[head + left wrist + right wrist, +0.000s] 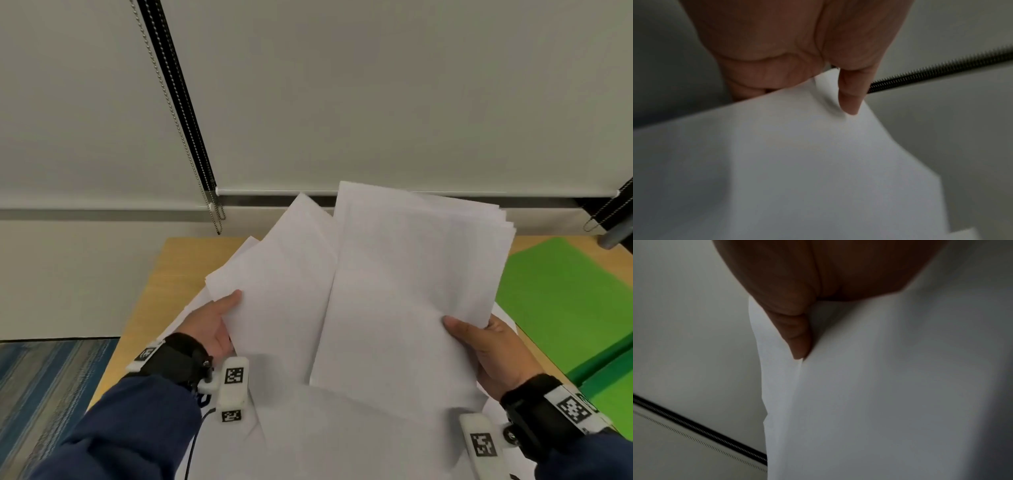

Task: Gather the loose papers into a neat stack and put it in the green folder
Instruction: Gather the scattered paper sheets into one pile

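Two bunches of white paper are lifted above the table. My left hand (219,318) pinches the left bunch (281,281) at its lower left corner, thumb on top, fingers hidden beneath. My right hand (479,339) grips the thicker right bunch (411,291) at its right edge, thumb on top; its sheets fan out unevenly at the far end. More loose sheets (342,438) lie on the table below. The open green folder (575,301) lies flat at the right. In the left wrist view a thumb (851,97) presses the paper (797,162); in the right wrist view a thumb (797,337) presses paper (879,386).
The wooden table (154,298) stands against a white wall with roller blinds (376,102) and hanging bead chains (178,120). Striped blue carpet (44,383) shows at the lower left. A grey post (616,236) stands behind the folder at the far right.
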Available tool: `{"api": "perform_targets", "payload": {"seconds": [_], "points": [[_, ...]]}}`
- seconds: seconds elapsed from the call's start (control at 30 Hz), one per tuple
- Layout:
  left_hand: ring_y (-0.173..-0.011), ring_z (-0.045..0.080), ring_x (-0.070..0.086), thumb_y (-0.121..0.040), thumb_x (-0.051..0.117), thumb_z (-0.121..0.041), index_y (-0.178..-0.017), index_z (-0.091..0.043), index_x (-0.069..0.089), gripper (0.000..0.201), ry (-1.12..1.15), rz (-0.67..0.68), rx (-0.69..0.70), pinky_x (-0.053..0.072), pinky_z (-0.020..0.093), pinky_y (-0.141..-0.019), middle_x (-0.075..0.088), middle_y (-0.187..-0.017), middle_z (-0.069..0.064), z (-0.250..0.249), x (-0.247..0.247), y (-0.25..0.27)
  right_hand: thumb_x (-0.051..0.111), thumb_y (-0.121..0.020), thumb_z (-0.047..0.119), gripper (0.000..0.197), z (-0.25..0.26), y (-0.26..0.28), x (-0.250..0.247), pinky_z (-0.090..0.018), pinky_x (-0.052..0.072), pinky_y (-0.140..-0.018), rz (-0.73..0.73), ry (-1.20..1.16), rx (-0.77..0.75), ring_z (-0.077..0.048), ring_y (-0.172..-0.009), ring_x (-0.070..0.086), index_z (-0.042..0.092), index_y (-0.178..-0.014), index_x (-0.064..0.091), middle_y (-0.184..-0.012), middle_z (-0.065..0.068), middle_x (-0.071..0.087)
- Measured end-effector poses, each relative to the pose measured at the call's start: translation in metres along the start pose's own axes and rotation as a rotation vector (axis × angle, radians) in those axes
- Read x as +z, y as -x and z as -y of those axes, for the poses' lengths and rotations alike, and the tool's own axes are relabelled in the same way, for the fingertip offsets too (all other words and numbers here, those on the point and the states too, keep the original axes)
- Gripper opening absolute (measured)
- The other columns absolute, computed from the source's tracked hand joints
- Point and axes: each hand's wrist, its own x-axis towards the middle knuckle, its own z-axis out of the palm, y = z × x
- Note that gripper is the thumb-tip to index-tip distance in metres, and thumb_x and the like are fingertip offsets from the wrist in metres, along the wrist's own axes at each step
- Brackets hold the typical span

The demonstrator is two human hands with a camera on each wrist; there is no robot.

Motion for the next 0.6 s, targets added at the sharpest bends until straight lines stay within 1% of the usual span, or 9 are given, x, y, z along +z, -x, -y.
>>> {"api": "perform_targets", "payload": {"seconds": [0.07,0.13,0.2,0.3,0.37,0.43,0.5,0.57,0.6], "points": [[-0.108,0.032,0.067,-0.098,0.059,-0.019,-0.134,-0.009,0.06,0.038,0.033,0.062,0.017,0.057,0.047,-0.081,0.068,-0.129,0.017,0.016,0.005,0.007,0.06,-0.088,0.001,0.025,0.001,0.0,-0.001,-0.036,0.063,-0.073,-0.015,-0.004,-0.006,-0.026,-0.084,0.077,0.008,-0.109,0.071,-0.101,-0.012,0.079],[-0.108,0.033,0.068,-0.097,0.058,-0.006,-0.136,-0.005,0.059,0.039,0.028,0.042,0.114,0.056,0.045,-0.086,0.07,-0.127,0.018,0.027,0.008,0.01,0.064,-0.085,0.006,0.023,0.008,-0.002,-0.003,-0.037,0.063,-0.075,-0.033,0.041,-0.023,-0.027,-0.084,0.076,0.009,-0.106,0.072,-0.103,-0.015,0.078],[-0.113,0.035,0.067,-0.097,0.058,-0.004,-0.13,-0.009,0.064,0.034,0.004,-0.014,0.23,0.053,0.046,-0.093,0.072,-0.124,0.015,0.029,0.006,0.013,0.063,-0.088,0.007,0.018,0.021,-0.004,-0.005,-0.033,0.063,-0.071,-0.064,0.096,-0.073,-0.023,-0.079,0.076,0.008,-0.103,0.073,-0.1,-0.013,0.078],[-0.113,0.032,0.065,-0.098,0.058,-0.006,-0.108,-0.024,0.07,0.025,-0.063,-0.147,0.386,0.048,0.05,-0.101,0.074,-0.115,0.005,0.017,-0.003,0.024,0.058,-0.094,0.005,0.014,0.042,-0.003,-0.005,-0.021,0.06,-0.06,-0.12,0.186,-0.173,-0.009,-0.066,0.074,0.007,-0.101,0.07,-0.086,0.004,0.08],[-0.106,0.028,0.065,-0.099,0.057,-0.007,-0.098,-0.027,0.069,0.023,-0.125,-0.223,0.472,0.048,0.05,-0.101,0.073,-0.106,-0.003,0.011,-0.009,0.034,0.058,-0.096,0.007,0.013,0.053,-0.001,-0.007,-0.014,0.056,-0.057,-0.188,0.242,-0.284,0.001,-0.062,0.071,0.009,-0.101,0.069,-0.074,0.015,0.078],[-0.099,0.025,0.065,-0.099,0.056,-0.008,-0.096,-0.027,0.069,0.023,-0.162,-0.263,0.536,0.046,0.05,-0.1,0.072,-0.105,-0.005,0.008,-0.015,0.043,0.058,-0.097,0.008,0.013,0.066,0.004,-0.012,-0.01,0.053,-0.06,-0.268,0.25,-0.414,0.008,-0.064,0.067,0.014,-0.101,0.068,-0.071,0.024,0.075],[-0.093,0.021,0.065,-0.099,0.056,-0.008,-0.096,-0.025,0.069,0.021,-0.152,-0.3,0.595,0.046,0.049,-0.098,0.072,-0.111,0.001,0.004,-0.025,0.051,0.058,-0.096,0.01,0.014,0.083,0.011,-0.015,-0.009,0.053,-0.067,-0.36,0.191,-0.509,0.01,-0.07,0.067,0.018,-0.1,0.069,-0.075,0.028,0.075],[-0.094,0.019,0.066,-0.099,0.056,-0.008,-0.103,-0.022,0.069,0.02,-0.128,-0.316,0.659,0.049,0.043,-0.092,0.071,-0.119,0.003,-0.005,-0.036,0.059,0.06,-0.095,0.012,0.016,0.098,0.021,-0.016,-0.015,0.055,-0.077,-0.427,0.102,-0.575,0.005,-0.08,0.07,0.022,-0.096,0.072,-0.085,0.026,0.076],[-0.098,0.018,0.067,-0.099,0.055,-0.008,-0.109,-0.022,0.069,0.022,-0.112,-0.304,0.686,0.052,0.038,-0.087,0.072,-0.118,0.0,-0.01,-0.042,0.063,0.06,-0.095,0.013,0.018,0.102,0.026,-0.017,-0.019,0.057,-0.081,-0.431,0.061,-0.593,0.001,-0.085,0.072,0.025,-0.096,0.073,-0.09,0.023,0.077]]}}
